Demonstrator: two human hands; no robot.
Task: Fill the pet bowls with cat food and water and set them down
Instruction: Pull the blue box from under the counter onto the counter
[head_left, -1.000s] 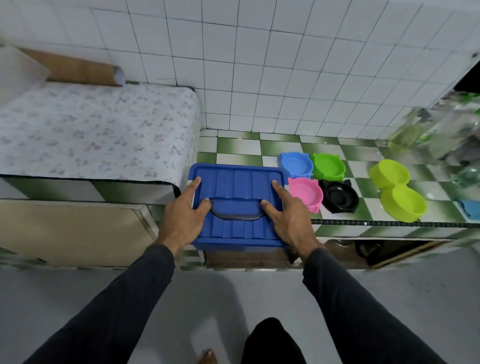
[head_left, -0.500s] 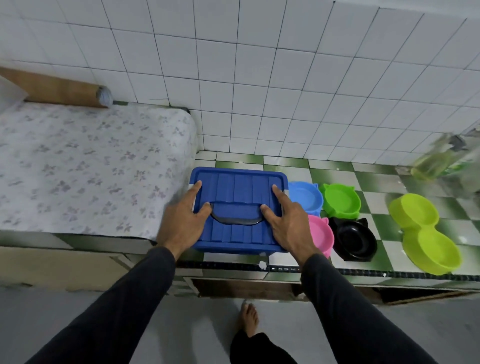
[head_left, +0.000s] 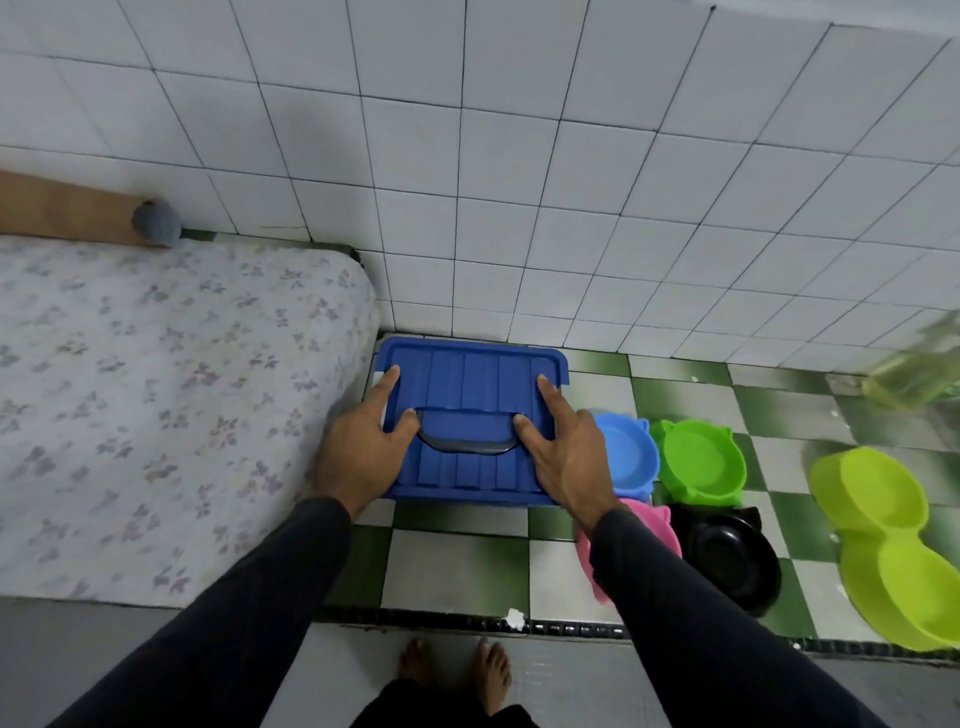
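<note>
Early stage. Your left hand (head_left: 363, 447) and right hand (head_left: 566, 452) lie flat, fingers spread, on the closed blue box (head_left: 470, 374). Right of it: blue bowl (head_left: 631, 457), green bowl (head_left: 698, 457), black bowl (head_left: 732, 556), all unfilled. Opening, filling and placing remain.

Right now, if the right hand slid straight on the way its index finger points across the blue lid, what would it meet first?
The right hand lies on the ribbed blue plastic box lid, its index finger pointing at the back edge. Past that raised rim it would probably meet the white tiled wall; how far behind the box the wall stands is unclear.
</note>
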